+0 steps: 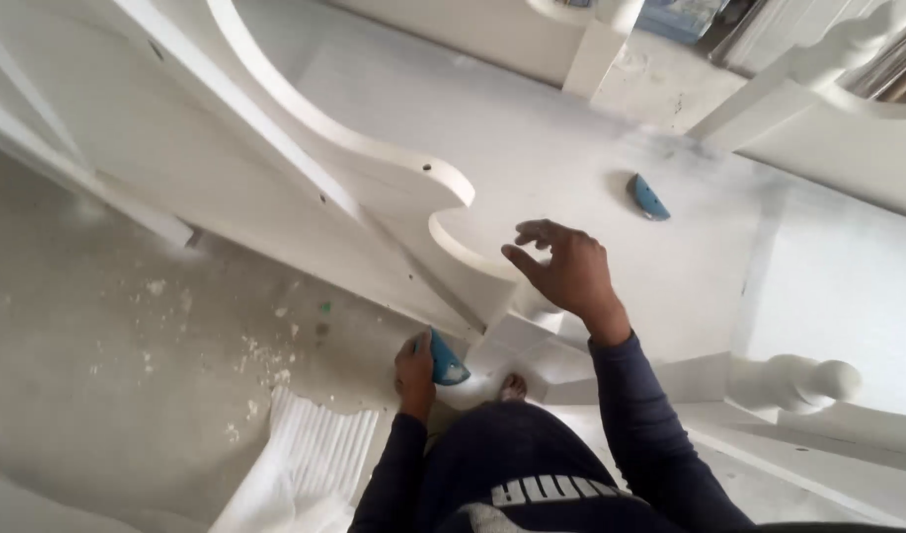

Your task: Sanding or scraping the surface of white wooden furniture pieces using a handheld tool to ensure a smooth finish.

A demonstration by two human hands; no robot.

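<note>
My left hand point(414, 371) grips a small blue wedge-shaped pad point(447, 361) low against the edge of a white-painted curved wooden furniture panel point(374, 168). Higher up, my right hand point(565, 268) hovers with fingers spread and nothing in it, next to the panel's scrolled cut-out. A second blue pad point(648, 197) lies alone on the flat white board point(571, 138) beyond my right hand. Dark blue sleeves cover both arms.
White turned posts point(793, 383) and other white furniture parts lie at right and top right. A dusty concrete floor point(97, 355) with white flakes spreads at left. A ribbed white piece point(310, 459) lies by my left arm. My bare foot point(513, 387) shows below the panel.
</note>
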